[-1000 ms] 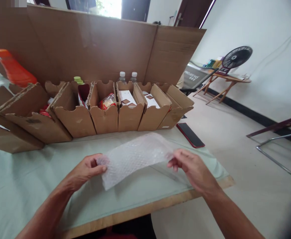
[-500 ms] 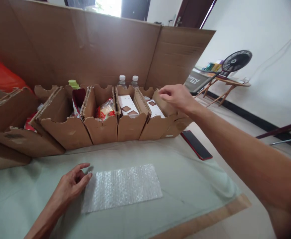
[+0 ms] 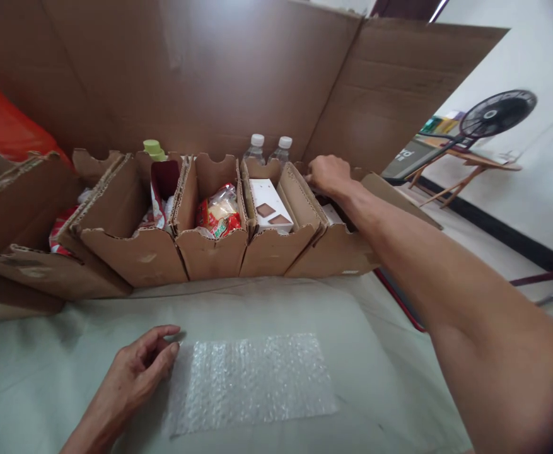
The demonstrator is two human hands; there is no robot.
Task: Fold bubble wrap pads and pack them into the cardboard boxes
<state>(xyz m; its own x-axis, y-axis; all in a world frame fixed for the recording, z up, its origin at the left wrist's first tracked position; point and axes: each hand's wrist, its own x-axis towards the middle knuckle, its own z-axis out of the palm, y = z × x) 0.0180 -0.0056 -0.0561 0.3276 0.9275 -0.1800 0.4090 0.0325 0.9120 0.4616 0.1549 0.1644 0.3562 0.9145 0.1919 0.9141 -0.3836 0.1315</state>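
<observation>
A flat sheet of bubble wrap (image 3: 252, 381) lies on the pale green cloth. At its left edge rests my left hand (image 3: 144, 366), thumb and index finger apart, holding nothing. My right hand (image 3: 328, 173) reaches into the rightmost cardboard bin (image 3: 337, 255); its fingers point down behind the bin's divider and what they touch is hidden. Part of a white box (image 3: 331, 214) shows below that hand. The neighbouring bin holds a white box with brown squares (image 3: 270, 205). A red and clear snack packet (image 3: 219, 211) sits in the bin left of that.
Two white-capped bottles (image 3: 256, 148) stand behind the bins, before a tall cardboard panel (image 3: 210, 82). A green-capped bottle (image 3: 153, 149) and an orange bag (image 3: 9, 129) are at the left. A phone (image 3: 399, 296) lies partly under my right forearm. A fan (image 3: 498, 113) stands far right.
My right hand has gone from above the rightmost bin down into it. The view has shifted, and the phone is now partly covered by my arm. My left hand stays by the bubble wrap.
</observation>
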